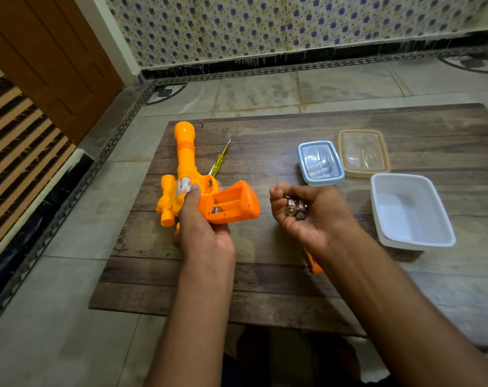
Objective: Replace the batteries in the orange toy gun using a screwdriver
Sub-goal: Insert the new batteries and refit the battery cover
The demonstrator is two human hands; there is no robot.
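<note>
The toy gun (192,188) was gripped by the left hand (202,227) near the worktop's (265,275) nine o'clock edge; two batteries (296,209) were cupped in the right hand (307,213), bare wood between them.

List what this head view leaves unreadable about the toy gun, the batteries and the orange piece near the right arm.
- Batteries in the right hand: labels too small to read; curled fingers cover their far ends.
- Toy gun battery bay: one metal end shows inside; whether more cells remain is shadowed.
- Orange piece on the table: the right forearm hides most of it, so what it is stays unclear.
- Screwdriver: the gun hides its handle end.
- Left hand: fingers wrapped behind the gun, unseen.
</note>
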